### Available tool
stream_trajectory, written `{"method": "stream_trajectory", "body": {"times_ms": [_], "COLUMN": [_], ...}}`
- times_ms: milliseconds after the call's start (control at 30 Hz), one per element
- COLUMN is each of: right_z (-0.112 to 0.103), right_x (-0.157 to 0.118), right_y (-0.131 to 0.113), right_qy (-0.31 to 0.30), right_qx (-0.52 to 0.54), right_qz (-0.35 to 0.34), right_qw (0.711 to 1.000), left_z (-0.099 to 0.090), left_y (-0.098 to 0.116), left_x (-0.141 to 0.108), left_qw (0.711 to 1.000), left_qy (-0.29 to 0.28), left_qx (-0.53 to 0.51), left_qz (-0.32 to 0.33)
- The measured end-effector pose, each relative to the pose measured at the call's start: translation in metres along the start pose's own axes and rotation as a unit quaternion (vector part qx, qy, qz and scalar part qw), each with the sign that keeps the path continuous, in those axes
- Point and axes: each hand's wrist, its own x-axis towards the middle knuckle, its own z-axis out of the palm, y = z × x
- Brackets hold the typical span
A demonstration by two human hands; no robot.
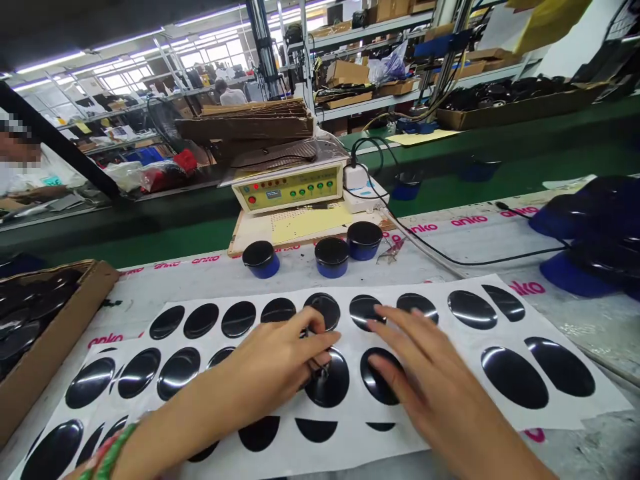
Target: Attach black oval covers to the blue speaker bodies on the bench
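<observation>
White sheets [350, 440] bearing rows of glossy black discs [381, 377] lie in front of me. My left hand [285, 353] is closed over the middle of the top sheet, thumb and forefinger pinched together. Something small, dark and shiny shows between its fingers, too hidden to name. Just under that hand is a black disc [336, 383]. To the right, my right hand [425, 367] hovers low with its fingers apart, holding nothing visible. Its fingertips are near another black disc [364, 312] in the upper row; contact is unclear.
Three blue-sided, black-topped round pieces [261, 260] stand beyond the sheets. Behind them is a control box [295, 187] with lit buttons. A cardboard box [65, 320] of black parts sits left. Blue and black pieces [595, 233] are piled right, and a black cable [480, 264] crosses there.
</observation>
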Motion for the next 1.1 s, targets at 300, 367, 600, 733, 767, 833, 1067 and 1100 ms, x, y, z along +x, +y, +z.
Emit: {"method": "stream_trajectory", "body": {"times_ms": [300,367,600,733,767,833,1067,1100], "right_z": [0.003,0.003,0.003,0.004,0.004,0.004,0.003,0.003], "right_x": [-0.011,-0.010,-0.008,-0.009,-0.009,-0.009,-0.010,-0.009], "right_y": [-0.015,-0.015,-0.015,-0.014,-0.013,-0.013,-0.014,-0.014], "right_qy": [-0.108,-0.111,-0.113,-0.109,-0.109,-0.111,-0.110,-0.108], "right_qx": [0.023,0.025,0.020,0.023,0.025,0.030,0.034,0.034], "right_qz": [0.005,0.007,0.000,0.005,0.006,0.010,0.016,0.014], "right_qw": [0.994,0.993,0.993,0.994,0.994,0.993,0.993,0.994], "left_z": [0.013,0.015,0.028,0.031,0.032,0.034,0.014,0.010], "left_y": [0.002,0.003,0.001,-0.001,-0.002,-0.003,-0.004,-0.005], "left_x": [0.022,0.024,0.005,0.001,0.001,0.004,0.003,-0.001], "left_qw": [0.999,0.997,0.989,0.983,0.983,0.985,0.994,0.989], "left_qy": [-0.006,0.005,0.068,0.062,0.067,0.084,0.017,0.011], "left_qx": [0.035,0.055,0.122,0.141,0.129,0.099,-0.085,-0.135], "left_qz": [0.037,0.046,0.049,0.103,0.110,0.114,0.070,0.061]}}
